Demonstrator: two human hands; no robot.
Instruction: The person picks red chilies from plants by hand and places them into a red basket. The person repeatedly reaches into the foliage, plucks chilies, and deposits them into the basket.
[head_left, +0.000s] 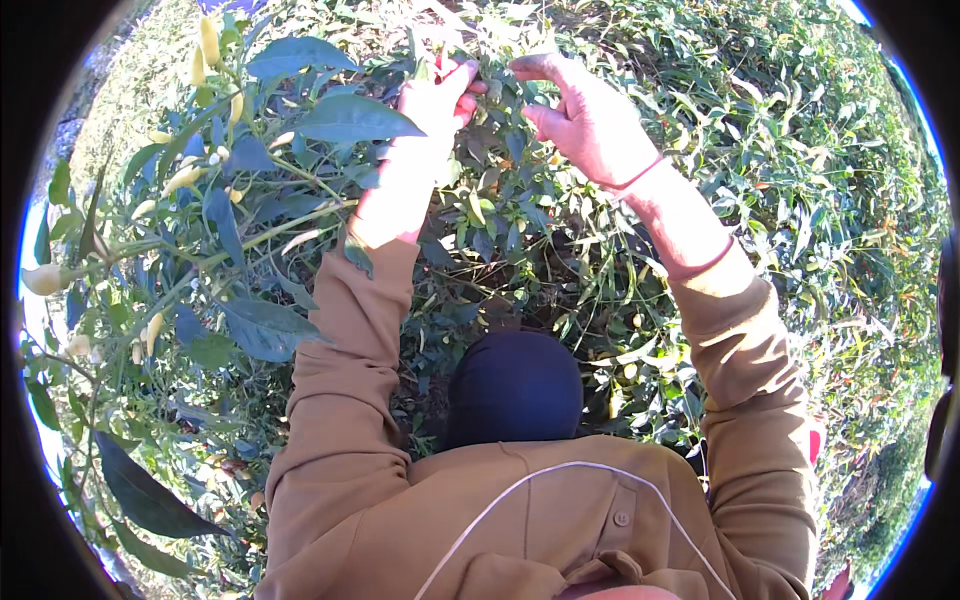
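Note:
Both of my arms reach out over leafy chili pepper plants (517, 232). My left hand (442, 94) is at the top centre among the foliage, its fingers curled. Strong glare and leaves make it unclear whether it grips anything. To its right, my right hand (589, 124) is held with thumb and index finger apart, and I see nothing between them. Leaves lie just below and between the two hands. A pale yellow-green chili pepper (477, 208) hangs in the plants below my hands.
A tall pepper branch (277, 229) crosses close on the left, overlapping my left forearm. It carries several pale yellow peppers (209, 41) and broad leaves (360, 118). Dense sunlit plants (817, 187) extend on the right. My dark-clad knee (517, 390) is below centre. A white cord (577, 463) crosses my chest.

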